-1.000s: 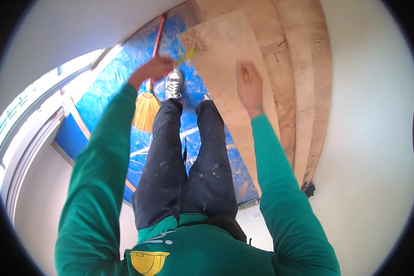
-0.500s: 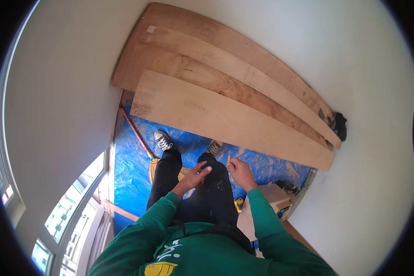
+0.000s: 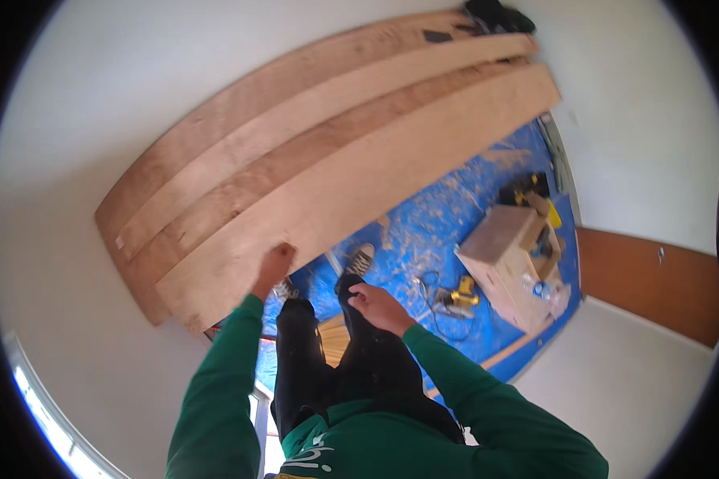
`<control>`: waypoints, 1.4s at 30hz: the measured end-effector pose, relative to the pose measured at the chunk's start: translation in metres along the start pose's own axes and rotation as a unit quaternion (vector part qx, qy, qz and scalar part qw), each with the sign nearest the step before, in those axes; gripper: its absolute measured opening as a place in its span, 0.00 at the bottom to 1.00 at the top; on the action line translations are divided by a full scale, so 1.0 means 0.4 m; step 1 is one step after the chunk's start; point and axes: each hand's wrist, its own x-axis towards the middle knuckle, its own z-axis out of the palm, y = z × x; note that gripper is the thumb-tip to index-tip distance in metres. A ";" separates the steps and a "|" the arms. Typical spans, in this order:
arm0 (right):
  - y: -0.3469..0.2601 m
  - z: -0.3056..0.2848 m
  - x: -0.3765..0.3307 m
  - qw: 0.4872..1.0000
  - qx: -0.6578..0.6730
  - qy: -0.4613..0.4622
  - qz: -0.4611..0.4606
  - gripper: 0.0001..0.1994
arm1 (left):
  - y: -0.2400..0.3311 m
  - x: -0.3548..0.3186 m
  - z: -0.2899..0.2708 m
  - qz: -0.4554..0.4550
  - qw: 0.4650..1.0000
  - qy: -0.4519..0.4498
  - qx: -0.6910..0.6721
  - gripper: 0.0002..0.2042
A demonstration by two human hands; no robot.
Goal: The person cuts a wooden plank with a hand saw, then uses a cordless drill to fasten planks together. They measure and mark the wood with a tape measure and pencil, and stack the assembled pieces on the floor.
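Note:
My left hand (image 3: pixel 275 265) is stretched forward over the near end of a long, pale plywood board (image 3: pixel 359 188). Its fingers look curled; whether it touches the wood or grips anything, I cannot make out. My right hand (image 3: pixel 381 310) hovers above my right knee with the fingers bent in, and what they may hold is hidden. Behind the pale board lie more long plywood boards (image 3: pixel 240 164), overlapping and leaning toward the wall.
Blue sheeting (image 3: pixel 447 215) strewn with sawdust covers the floor. At right are a yellow power saw (image 3: pixel 462 297) with a black cord, a wooden box (image 3: pixel 497 239) holding tools, and a clear bottle (image 3: pixel 540 289). A broom's yellow bristles (image 3: pixel 335 339) show between my legs.
My view has turned to the right, bringing the saw and box fully in. My left hand has gone out over the pale board. The pencil seen in my right hand no longer shows.

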 end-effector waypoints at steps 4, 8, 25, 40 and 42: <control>0.322 -0.092 -0.257 0.979 -0.028 0.157 0.124 0.15 | -0.081 0.357 -0.160 0.114 0.930 0.072 0.341 0.14; 0.585 -0.012 -0.642 0.924 -0.166 0.168 0.301 0.14 | -0.052 0.573 -0.276 0.101 0.824 0.049 0.555 0.09; 0.380 0.406 -0.815 0.744 0.486 0.194 0.416 0.18 | 0.061 0.031 -0.106 -0.032 0.951 -0.130 0.278 0.37; 0.691 0.153 -0.965 0.589 0.579 0.428 0.367 0.14 | 0.799 0.005 0.204 -0.075 0.962 -0.256 0.060 0.22; 0.710 0.155 -0.946 0.584 0.592 0.434 0.347 0.15 | 0.868 0.022 0.238 -0.047 0.963 -0.263 0.037 0.24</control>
